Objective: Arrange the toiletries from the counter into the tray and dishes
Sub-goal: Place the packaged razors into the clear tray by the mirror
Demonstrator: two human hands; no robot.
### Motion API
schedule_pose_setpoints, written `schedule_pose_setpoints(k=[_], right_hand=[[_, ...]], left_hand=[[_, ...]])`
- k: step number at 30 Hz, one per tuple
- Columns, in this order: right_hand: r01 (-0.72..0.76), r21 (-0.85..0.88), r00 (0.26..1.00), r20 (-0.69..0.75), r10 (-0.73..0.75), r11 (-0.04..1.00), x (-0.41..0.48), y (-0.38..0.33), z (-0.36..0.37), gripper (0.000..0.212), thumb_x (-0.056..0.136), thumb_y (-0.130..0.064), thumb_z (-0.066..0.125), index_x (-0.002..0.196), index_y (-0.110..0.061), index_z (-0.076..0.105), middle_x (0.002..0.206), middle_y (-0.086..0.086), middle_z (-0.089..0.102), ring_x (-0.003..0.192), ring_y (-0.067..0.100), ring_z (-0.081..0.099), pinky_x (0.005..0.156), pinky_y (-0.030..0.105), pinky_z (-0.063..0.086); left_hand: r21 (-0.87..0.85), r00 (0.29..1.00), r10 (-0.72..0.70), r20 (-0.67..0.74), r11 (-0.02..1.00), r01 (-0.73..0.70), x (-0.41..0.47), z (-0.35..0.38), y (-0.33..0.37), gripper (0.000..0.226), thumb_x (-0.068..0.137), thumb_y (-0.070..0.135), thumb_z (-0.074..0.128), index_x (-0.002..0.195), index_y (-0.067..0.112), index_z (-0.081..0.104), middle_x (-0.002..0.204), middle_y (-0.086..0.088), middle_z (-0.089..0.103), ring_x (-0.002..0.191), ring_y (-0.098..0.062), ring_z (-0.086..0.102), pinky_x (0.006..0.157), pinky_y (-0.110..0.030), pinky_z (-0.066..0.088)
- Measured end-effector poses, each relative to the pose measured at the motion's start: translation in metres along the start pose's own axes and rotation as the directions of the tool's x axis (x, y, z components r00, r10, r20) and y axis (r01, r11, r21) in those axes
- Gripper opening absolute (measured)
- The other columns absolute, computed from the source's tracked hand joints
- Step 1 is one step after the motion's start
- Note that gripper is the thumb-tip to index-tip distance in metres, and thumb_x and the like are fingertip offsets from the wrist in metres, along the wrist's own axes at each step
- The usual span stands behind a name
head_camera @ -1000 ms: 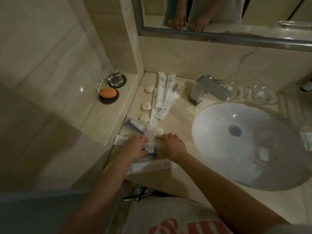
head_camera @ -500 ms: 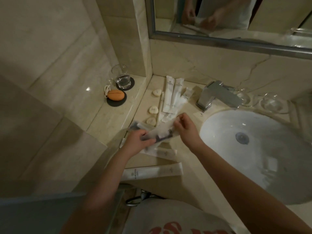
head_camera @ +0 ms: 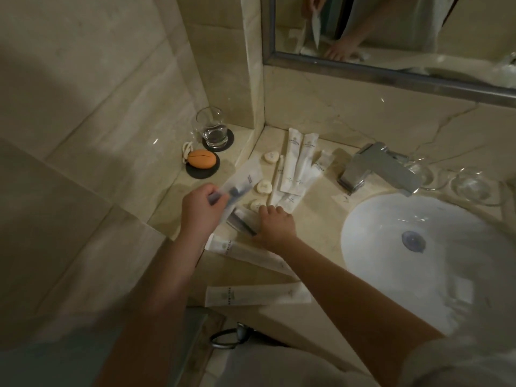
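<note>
Marble surface (head_camera: pixel 315 219) beside a sink (head_camera: pixel 418 247), under a mirror (head_camera: pixel 391 29). The left hand (head_camera: pixel 202 208) pinches a clear packet (head_camera: pixel 243 177) aloft; the right hand (head_camera: pixel 275 226) presses another packet (head_camera: pixel 240 220) down among white sachets (head_camera: pixel 297 163).

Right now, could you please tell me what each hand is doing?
Left hand: closed, holding a clear packet.
Right hand: fingers down on a dark packet on the counter; grip cannot be told.

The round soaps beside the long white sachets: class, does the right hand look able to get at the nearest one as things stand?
Probably yes. The right hand rests on a dark packet with its fingertips right beside the nearest round soap, and nothing lies between them.
</note>
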State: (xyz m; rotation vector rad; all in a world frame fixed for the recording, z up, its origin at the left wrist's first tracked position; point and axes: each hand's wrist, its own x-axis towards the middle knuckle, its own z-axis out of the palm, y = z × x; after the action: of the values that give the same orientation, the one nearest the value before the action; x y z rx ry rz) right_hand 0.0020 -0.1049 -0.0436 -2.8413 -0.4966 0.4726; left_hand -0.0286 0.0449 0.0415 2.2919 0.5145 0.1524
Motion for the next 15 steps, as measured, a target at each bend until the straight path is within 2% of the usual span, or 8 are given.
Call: schedule_pose_setpoints(k=[3, 5, 9, 12, 15], right_hand=[[-0.023, -0.012, 0.999, 0.024, 0.023, 1.000, 0.009, -0.007, 0.001, 0.054, 0.078, -0.034, 0.066, 0.123, -0.014, 0.044, 0.119, 0.011, 0.057, 0.110, 0.029, 0.052, 0.094, 0.041, 0.042], [-0.016, 0.027, 0.998, 0.059, 0.015, 0.999, 0.013, -0.007, -0.001, 0.038, 0.082, -0.030, 0.062, 0.115, -0.015, 0.052, 0.112, 0.010, 0.061, 0.104, 0.028, 0.056, 0.092, 0.041, 0.046], [-0.031, 0.249, 0.993, 0.117, 0.002, 0.968, 0.011, 0.000, -0.010, 0.023, 0.087, -0.030, 0.055, 0.098, -0.012, 0.063, 0.099, 0.010, 0.066, 0.091, 0.027, 0.061, 0.079, 0.037, 0.051], [-0.014, 0.378, 0.994, 0.102, -0.027, 0.926, -0.002, 0.015, -0.026, 0.013, 0.087, -0.024, 0.056, 0.082, -0.013, 0.058, 0.092, 0.011, 0.063, 0.082, 0.023, 0.055, 0.070, 0.031, 0.041], [-0.070, 0.560, 0.998, 0.040, 0.058, 0.826, -0.026, 0.045, -0.041, 0.027, 0.084, -0.021, 0.062, 0.064, -0.016, 0.045, 0.075, 0.007, 0.053, 0.073, 0.022, 0.047, 0.064, 0.031, 0.033]], left_hand=[[0.008, 1.000, 0.003, -0.019, 1.000, -0.002, 0.000, 0.001, -0.003, 0.028, 0.084, 0.020, 0.062, 0.072, -0.004, 0.054, 0.070, -0.023, 0.056, 0.062, -0.024, 0.050, 0.057, -0.039, 0.048], [0.000, 1.000, -0.008, -0.030, 1.000, 0.008, -0.001, 0.002, -0.002, 0.025, 0.084, 0.020, 0.061, 0.074, -0.002, 0.057, 0.073, -0.022, 0.059, 0.064, -0.025, 0.053, 0.058, -0.040, 0.051], [-0.027, 0.999, -0.015, -0.038, 1.000, 0.014, -0.006, 0.004, 0.002, 0.020, 0.085, 0.017, 0.060, 0.074, 0.001, 0.059, 0.072, -0.014, 0.060, 0.062, -0.018, 0.051, 0.056, -0.029, 0.043], [-0.064, 1.000, -0.004, -0.023, 0.998, 0.003, -0.010, 0.009, 0.007, 0.019, 0.085, 0.017, 0.061, 0.070, 0.007, 0.056, 0.063, -0.003, 0.054, 0.059, -0.013, 0.049, 0.054, -0.026, 0.042], [-0.098, 1.000, 0.021, 0.009, 0.995, -0.020, -0.018, 0.020, 0.018, 0.021, 0.086, 0.017, 0.061, 0.068, 0.007, 0.055, 0.061, -0.002, 0.051, 0.057, -0.012, 0.047, 0.052, -0.024, 0.039]])
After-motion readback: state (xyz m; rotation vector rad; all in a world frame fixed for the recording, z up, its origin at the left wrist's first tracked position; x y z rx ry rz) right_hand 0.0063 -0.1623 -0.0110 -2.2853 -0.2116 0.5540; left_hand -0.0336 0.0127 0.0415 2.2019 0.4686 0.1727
